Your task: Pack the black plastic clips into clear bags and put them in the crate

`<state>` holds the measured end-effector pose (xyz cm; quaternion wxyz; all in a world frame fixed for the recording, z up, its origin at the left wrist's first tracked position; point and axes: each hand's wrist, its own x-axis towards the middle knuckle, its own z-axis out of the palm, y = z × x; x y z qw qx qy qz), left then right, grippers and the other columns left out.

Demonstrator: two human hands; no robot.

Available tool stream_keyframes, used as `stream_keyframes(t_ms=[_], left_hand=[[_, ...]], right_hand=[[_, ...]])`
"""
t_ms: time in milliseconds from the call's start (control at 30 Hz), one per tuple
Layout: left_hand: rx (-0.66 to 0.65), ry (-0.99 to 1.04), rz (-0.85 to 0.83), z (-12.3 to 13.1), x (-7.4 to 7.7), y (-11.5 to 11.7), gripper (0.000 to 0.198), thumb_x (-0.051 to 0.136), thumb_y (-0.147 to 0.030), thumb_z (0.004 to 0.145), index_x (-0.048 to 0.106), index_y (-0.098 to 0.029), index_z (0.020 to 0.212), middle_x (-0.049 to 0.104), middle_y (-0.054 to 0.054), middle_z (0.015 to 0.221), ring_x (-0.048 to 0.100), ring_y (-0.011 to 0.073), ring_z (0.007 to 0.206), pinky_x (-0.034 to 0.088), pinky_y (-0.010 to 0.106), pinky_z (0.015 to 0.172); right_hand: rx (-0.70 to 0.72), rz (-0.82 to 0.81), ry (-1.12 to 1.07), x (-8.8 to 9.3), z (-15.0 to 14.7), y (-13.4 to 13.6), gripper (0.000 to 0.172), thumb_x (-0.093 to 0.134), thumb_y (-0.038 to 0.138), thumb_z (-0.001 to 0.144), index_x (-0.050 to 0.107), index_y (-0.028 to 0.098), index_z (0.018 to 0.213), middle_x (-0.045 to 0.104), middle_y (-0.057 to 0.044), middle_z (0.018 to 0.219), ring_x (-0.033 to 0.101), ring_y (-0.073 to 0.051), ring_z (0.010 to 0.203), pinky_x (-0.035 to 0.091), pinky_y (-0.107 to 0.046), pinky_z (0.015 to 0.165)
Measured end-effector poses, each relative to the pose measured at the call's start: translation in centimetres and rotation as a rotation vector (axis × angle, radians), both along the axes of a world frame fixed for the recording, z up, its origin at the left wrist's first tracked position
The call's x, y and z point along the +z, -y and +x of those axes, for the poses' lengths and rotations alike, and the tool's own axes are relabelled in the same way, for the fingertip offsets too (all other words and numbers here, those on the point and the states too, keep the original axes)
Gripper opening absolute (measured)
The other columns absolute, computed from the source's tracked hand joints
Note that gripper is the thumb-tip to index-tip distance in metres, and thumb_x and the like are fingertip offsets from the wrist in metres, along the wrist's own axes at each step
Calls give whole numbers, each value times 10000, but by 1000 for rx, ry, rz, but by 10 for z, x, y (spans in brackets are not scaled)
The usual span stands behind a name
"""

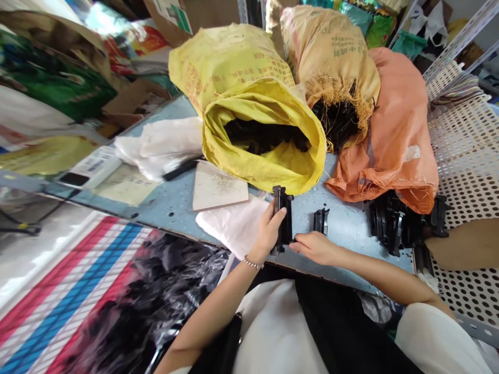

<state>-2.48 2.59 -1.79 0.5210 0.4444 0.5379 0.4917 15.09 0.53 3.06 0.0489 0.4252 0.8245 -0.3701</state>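
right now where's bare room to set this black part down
Bare blue board shows between the small black plastic piece and the black plastic heap, below the orange woven sack. Another patch lies left of the pale square tile. Sacks crowd the far side.

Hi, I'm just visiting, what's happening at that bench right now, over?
Left hand holding black plastic part upright. Right hand touching its lower end. Second black part nearby on blue bench.
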Motion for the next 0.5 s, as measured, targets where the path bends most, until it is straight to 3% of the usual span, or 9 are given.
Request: stream_keyframes(t_ms=[67,133,267,333,400,500], left_hand=[[-25,-98,4,9,-20,-5,355,526,-403,915,643,-188,1172,687,92,1180,598,276,1157,444,439,1070],[-97,-151,-24,27,-40,-4,352,501,-342,911,636,-163,1182,688,120,1165,614,288,1141,440,489,1078],[-141,-218,41,76,-69,14,521,441,-209,892,506,-155,1406,547,159,1431,491,283,1361,329,526,1196],[-149,-240,99,91,-77,23,558,427,-199,885,483,-150,1438,450,163,1526,396,284,1446,273,541,1234],[-168,-220,108,94,-80,27,567,448,-231,884,487,-163,1445,414,160,1556,363,300,1471,257,567,1241],[-186,-173,93,77,-79,23,550,517,-317,883,522,-245,1429,478,144,1516,418,321,1436,281,578,1233]], right_hand=[[20,-68,-19,-2,3,-28,367,498,402,1021,646,200,753,638,15,631,573,-133,599,364,-247,604],[-36,11,-82,-4,0,-70,307,506,381,1012,655,196,817,664,4,716,587,-142,668,391,-249,645],[-411,302,-148,-13,-26,-178,232,481,221,1002,606,157,1186,664,-104,1177,616,-183,1019,444,-289,903],[-559,412,-87,-15,-40,-226,334,466,175,990,529,104,1310,560,-205,1352,578,-238,1139,410,-365,1007],[-602,466,-74,-14,-46,-260,358,453,155,978,498,54,1318,532,-264,1367,558,-288,1167,397,-430,1027],[-505,530,-151,-11,-43,-284,280,361,149,995,539,64,1194,638,-194,1201,588,-263,1097,420,-405,993]])
